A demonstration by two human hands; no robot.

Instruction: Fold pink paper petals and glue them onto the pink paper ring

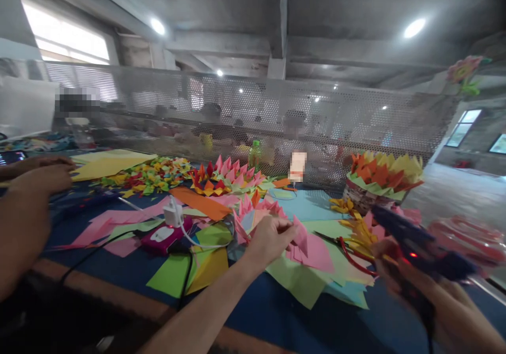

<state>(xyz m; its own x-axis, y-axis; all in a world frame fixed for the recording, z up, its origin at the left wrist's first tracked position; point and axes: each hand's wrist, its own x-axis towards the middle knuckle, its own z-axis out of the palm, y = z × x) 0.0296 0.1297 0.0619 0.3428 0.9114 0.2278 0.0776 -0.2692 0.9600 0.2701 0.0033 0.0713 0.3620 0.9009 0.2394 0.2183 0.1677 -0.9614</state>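
My left hand [272,236] is closed, pinching a folded pink paper petal [301,237] between thumb and fingers. Right behind it sits a ring of pink folded petals [244,214], partly hidden by the hand. In my right hand [415,277] is a dark blue hot glue gun [419,246] with a lit red light, slightly blurred, its nozzle pointing up and left. Between my hands lie red-handled scissors [351,256] on sheets of pink paper [316,254] and green paper [300,283].
A co-worker's hands [43,177] are at the left. A magenta power strip [164,236] with a white plug [173,211] trails cables. Folded paper pieces [158,174] are heaped behind. A pot of paper petals [371,190] stands at right, before a perforated metal screen [324,122].
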